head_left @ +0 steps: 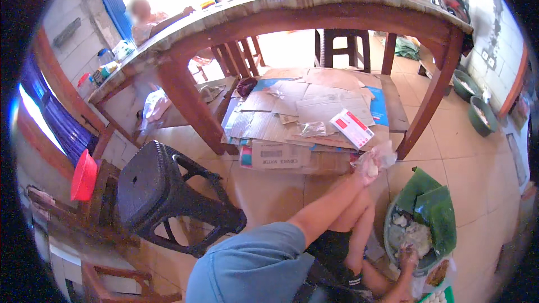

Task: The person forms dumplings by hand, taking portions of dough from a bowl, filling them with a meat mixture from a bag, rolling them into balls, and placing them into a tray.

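Observation:
My left hand [370, 167] is stretched forward over the front edge of the cardboard, its fingers closed on a clear plastic sheet [385, 154]; a small whitish piece shows among the fingers. At the lower right, my right hand [409, 258] reaches down into a grey-green basin [387, 230]. Its fingers close against a pale, dough-like mass [416, 238], with the fingertips partly hidden. Dark green banana leaves [437, 216] lie over the basin's far right side. Beside the basin are a brown filling on plastic [438, 274] and a green tray [449, 296] with white pieces.
Flattened cardboard [297, 104] covers a low platform under a wooden table [269, 14]; a white-and-red box [352, 128] rests on it. A black plastic stool [151, 185] and a red bowl [84, 175] are at left. Another person [145, 22] sits beyond the table. Two basins [482, 115] stand far right.

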Tool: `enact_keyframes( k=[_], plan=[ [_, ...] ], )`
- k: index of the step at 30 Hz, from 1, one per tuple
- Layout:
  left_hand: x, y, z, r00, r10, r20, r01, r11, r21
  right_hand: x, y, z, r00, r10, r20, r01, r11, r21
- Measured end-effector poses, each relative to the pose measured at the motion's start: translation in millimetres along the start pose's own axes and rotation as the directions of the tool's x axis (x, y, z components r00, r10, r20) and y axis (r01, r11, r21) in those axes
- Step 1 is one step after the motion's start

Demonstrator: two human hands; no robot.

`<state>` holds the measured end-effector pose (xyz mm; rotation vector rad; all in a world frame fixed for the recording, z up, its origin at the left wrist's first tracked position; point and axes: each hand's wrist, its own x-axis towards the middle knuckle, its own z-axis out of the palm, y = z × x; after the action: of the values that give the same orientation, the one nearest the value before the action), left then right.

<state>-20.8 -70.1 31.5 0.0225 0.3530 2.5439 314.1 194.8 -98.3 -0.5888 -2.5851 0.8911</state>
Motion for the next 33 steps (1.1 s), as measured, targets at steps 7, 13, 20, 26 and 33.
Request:
enact_keyframes(
  k=[7, 13, 20, 26, 33],
  plan=[
    [23, -4, 0, 0.885, 0.293, -0.361, -0.211, 0.945, 0.251, 1, 14, 1, 0.991, 0.126, 0.053, -0.127, 0.992, 0.01],
    [38, 2, -7, 0.943, -0.015, -0.333, -0.04, 0.987, -0.155, 6, 28, 7, 0.993, 0.113, -0.042, -0.106, 0.985, 0.135],
    [24, -12, 18, 0.973, -0.169, -0.156, 0.143, 0.976, -0.163, 9, 7, -19, 0.997, 0.023, 0.074, -0.02, 0.999, -0.046],
    [8, 14, -27, 0.984, -0.052, 0.173, 0.057, 0.998, -0.026, -3, -19, 2, 0.992, 0.003, 0.129, 0.01, 0.995, -0.102],
    [10, -13, 21, 1.0, -0.008, -0.009, 0.01, 0.986, 0.166, -3, -60, -31, 0.99, 0.137, 0.007, -0.137, 0.983, 0.123]
  ],
)
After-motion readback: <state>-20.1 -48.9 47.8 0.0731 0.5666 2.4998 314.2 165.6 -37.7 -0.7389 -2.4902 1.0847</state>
